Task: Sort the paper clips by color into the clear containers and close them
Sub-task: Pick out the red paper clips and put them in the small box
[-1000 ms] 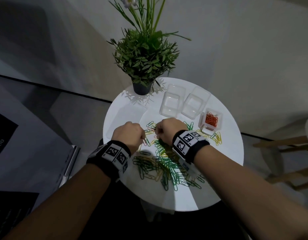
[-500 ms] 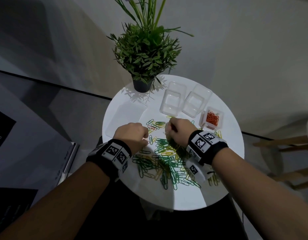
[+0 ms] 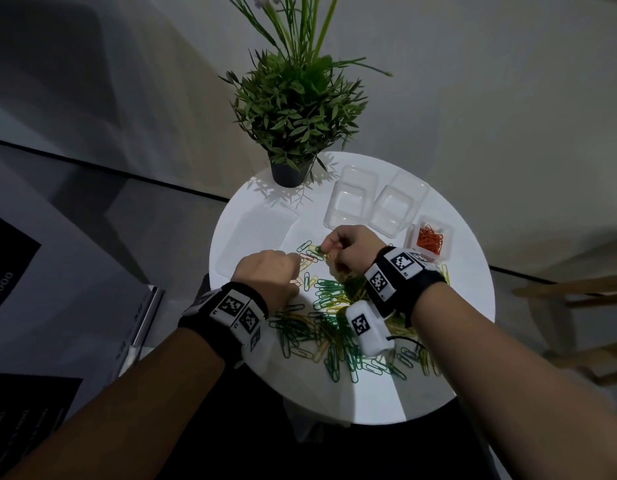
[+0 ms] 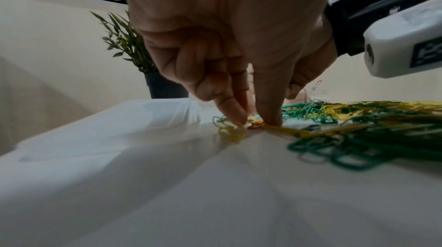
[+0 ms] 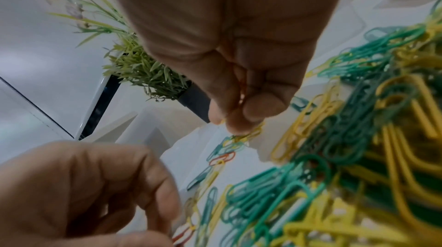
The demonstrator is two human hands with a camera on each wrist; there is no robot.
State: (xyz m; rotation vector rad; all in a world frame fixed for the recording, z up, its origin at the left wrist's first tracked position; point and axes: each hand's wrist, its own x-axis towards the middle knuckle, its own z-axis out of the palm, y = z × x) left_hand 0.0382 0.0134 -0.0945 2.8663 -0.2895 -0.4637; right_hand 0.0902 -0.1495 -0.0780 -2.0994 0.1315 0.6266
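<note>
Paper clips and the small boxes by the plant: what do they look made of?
Paper clips: bent wire with a smooth coloured coating, probably vinyl over metal, in green, yellow and orange. Boxes: thin, glossy clear plastic; the white table shows through them. Plant pot: dark and matte, likely plastic, though that is uncertain.

Bare table (image 3: 376,396) near edge; potted plant (image 3: 293,109) and clear containers (image 3: 373,206) block far side.

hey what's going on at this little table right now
A person is sorting paper clips by color. The right hand pinches clips at the far edge of the mixed green and yellow pile; the left hand presses fingertips onto clips beside it. Orange clips already fill one clear container; two others sit empty.
</note>
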